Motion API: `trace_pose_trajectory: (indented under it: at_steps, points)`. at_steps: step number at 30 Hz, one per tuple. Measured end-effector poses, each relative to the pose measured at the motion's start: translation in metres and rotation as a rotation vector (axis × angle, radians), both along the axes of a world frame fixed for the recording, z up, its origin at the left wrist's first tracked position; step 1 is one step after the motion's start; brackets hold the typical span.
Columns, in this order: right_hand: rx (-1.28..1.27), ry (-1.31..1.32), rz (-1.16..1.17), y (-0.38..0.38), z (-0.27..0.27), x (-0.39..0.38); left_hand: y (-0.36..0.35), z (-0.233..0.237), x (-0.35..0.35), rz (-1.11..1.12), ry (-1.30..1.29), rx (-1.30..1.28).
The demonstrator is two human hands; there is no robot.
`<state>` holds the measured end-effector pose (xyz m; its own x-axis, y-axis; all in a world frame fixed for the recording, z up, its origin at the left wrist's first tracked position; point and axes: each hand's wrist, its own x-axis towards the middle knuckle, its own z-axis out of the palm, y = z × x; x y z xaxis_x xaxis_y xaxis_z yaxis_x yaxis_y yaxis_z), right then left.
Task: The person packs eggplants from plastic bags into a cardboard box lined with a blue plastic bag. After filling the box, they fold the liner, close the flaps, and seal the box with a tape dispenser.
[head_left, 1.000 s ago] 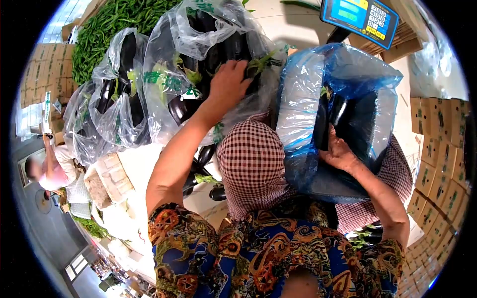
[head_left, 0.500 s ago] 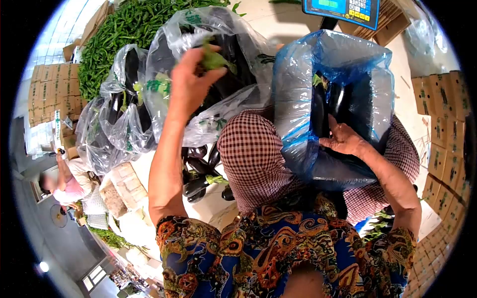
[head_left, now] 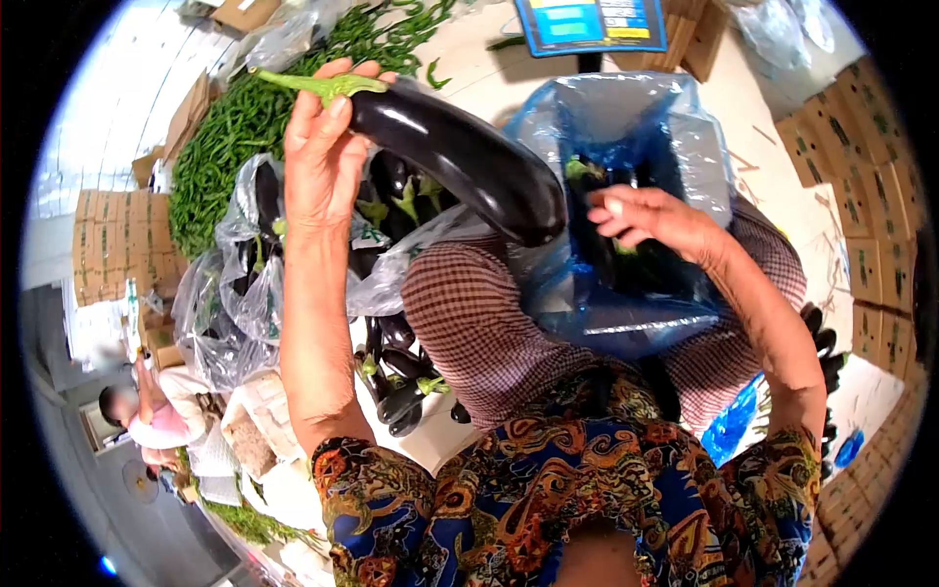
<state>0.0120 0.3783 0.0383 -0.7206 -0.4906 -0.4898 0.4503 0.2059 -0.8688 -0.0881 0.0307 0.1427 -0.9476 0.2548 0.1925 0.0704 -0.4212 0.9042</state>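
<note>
My left hand (head_left: 318,161) is raised and grips a long dark purple eggplant (head_left: 460,157) near its green stem, the fruit pointing right and down toward a blue plastic bag (head_left: 636,127). That bag stands open on my checked apron (head_left: 479,323) and holds several eggplants. My right hand (head_left: 650,220) hovers at the bag's mouth with fingers loosely curled and nothing in it. Clear plastic bags of eggplants (head_left: 254,254) lie just behind my left arm.
A heap of green peppers (head_left: 245,117) lies at the back left. A blue weighing scale display (head_left: 592,22) stands behind the bag. Loose eggplants (head_left: 396,377) lie on the floor below. Stacked cartons (head_left: 861,264) line the right. Another person (head_left: 147,421) sits far left.
My left hand has pulled one eggplant out of the clear bag and lifted it up toward the blue bag. My right hand has come up from inside the blue bag to its mouth.
</note>
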Motion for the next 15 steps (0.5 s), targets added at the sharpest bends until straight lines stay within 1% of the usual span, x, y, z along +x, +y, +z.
trace_pose_trajectory:
  at_steps: [3, 4, 6, 7, 10, 11, 12, 13, 14, 15]
  points:
    - [-0.607, -0.187, -0.12, -0.008, 0.02, -0.001, 0.047, -0.016, -0.003, -0.164, -0.057, 0.17]
    - [-0.746, -0.211, -0.093, -0.011, 0.024, -0.002, 0.062, -0.02, -0.004, -0.211, -0.076, 0.221]
    - [-0.797, -0.167, -0.115, -0.015, 0.031, 0.005, 0.088, -0.029, -0.011, -0.288, -0.071, 0.234]
    - [-0.849, -0.244, -0.188, -0.014, 0.028, 0.009, 0.098, -0.03, -0.015, -0.301, -0.075, 0.232]
    - [-0.83, -0.126, -0.328, -0.002, 0.026, 0.018, 0.128, -0.026, -0.015, -0.275, -0.133, 0.18]
    - [-0.628, 0.037, -0.394, 0.002, 0.031, 0.027, 0.135, -0.029, -0.017, -0.281, -0.122, 0.078]
    - [-0.569, 0.102, -0.439, 0.004, 0.036, 0.032, 0.143, -0.032, -0.02, -0.288, -0.107, -0.023]
    - [-0.437, 0.207, -0.499, 0.006, 0.038, 0.035, 0.154, -0.028, -0.009, -0.253, -0.167, -0.108]
    - [-0.3, 0.31, -0.55, 0.009, 0.04, 0.039, 0.157, -0.035, -0.01, -0.222, -0.199, -0.268]
    - [-0.105, 0.446, -0.572, 0.012, 0.038, 0.041, 0.165, -0.04, -0.008, -0.275, -0.24, -0.182]
